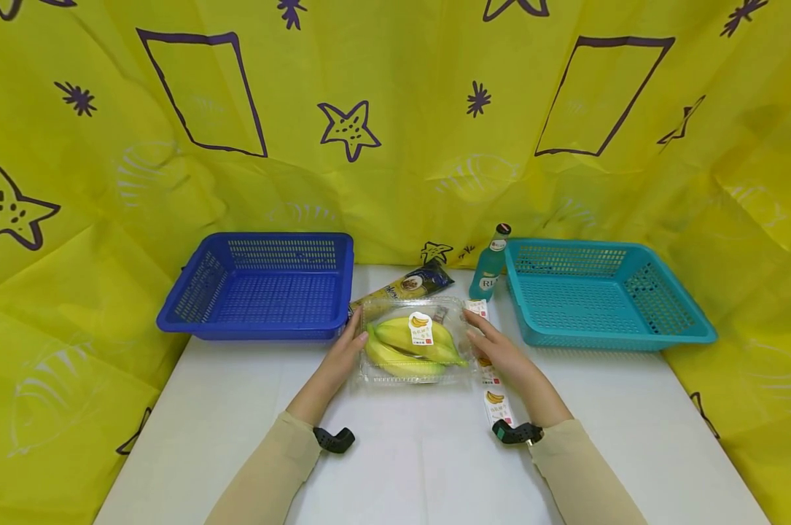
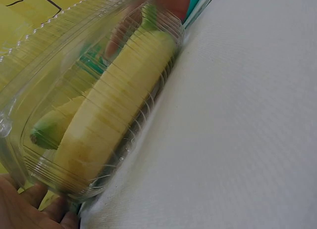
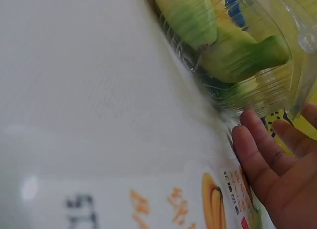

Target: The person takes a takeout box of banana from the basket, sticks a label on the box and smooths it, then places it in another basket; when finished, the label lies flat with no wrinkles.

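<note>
A clear plastic box of bananas (image 1: 411,343) rests on the white table with its lid down and a banana sticker (image 1: 421,329) on top. At its left end is my left hand (image 1: 344,351), fingers extended against the side; in the left wrist view those fingers (image 2: 55,209) meet the box's lower end. My right hand (image 1: 500,351) stands at the opposite end, and in the right wrist view its loosely spread fingertips (image 3: 246,140) are at the box's corner. Beside and partly under that hand lies a strip of banana stickers (image 1: 498,407).
A blue basket (image 1: 201,328) stands at the back left and a teal basket (image 1: 621,339) at the back right. Behind the box lies a yellow and dark blue packet (image 1: 411,284). A teal bottle (image 1: 489,268) stands upright by the teal basket. Yellow patterned cloth (image 1: 395,197) surrounds the table.
</note>
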{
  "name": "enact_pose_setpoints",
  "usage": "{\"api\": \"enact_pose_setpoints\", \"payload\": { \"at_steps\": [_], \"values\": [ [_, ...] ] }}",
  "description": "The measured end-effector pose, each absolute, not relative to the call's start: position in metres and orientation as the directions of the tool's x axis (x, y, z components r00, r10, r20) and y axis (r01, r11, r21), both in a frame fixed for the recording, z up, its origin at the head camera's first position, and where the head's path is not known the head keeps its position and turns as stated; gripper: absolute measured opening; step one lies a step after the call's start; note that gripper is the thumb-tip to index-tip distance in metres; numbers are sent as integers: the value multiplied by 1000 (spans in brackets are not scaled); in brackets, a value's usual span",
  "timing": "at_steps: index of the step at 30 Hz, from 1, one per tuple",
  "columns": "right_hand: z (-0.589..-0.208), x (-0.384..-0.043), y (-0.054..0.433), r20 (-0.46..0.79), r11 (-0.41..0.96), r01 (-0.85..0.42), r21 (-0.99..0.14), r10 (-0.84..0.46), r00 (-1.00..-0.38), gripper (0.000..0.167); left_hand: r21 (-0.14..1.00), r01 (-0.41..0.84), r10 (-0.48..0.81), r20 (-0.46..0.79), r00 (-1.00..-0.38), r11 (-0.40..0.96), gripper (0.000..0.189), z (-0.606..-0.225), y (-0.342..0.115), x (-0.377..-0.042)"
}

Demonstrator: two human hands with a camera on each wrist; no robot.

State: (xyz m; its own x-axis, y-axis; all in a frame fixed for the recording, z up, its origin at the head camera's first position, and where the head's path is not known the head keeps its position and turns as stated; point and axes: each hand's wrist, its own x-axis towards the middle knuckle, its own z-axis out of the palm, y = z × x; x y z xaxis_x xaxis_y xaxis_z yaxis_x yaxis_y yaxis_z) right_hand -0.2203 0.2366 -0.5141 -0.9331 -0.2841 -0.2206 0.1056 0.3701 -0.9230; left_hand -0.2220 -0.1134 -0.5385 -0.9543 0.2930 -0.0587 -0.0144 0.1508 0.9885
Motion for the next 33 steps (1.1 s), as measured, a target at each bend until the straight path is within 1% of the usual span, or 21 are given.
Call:
{"api": "enact_pose_setpoints", "payload": {
  "at_steps": [8, 14, 25, 30, 33],
  "values": [
    [-518, -221, 237, -210, 337, 104, -936, -297, -931, 64, 992, 1, 316, -39, -948, 127, 65, -539, -114, -223],
    [-516, -219, 235, -215, 319, 123, -940, -269, -939, 64, 991, -14, 304, -55, -951, 134, 65, -537, -113, -221],
    [-511, -217, 230, -209, 308, 141, -941, -201, -957, 54, 991, 10, 301, -32, -953, 136, 65, -535, -113, -219],
    [-509, -216, 229, -198, 289, 138, -947, -190, -961, 54, 982, 18, 260, -31, -965, 186, 64, -533, -111, -217],
    [-507, -216, 228, -202, 282, 145, -948, -186, -962, 54, 969, 24, 222, -32, -975, 245, 62, -533, -110, -217]
  ]
}}
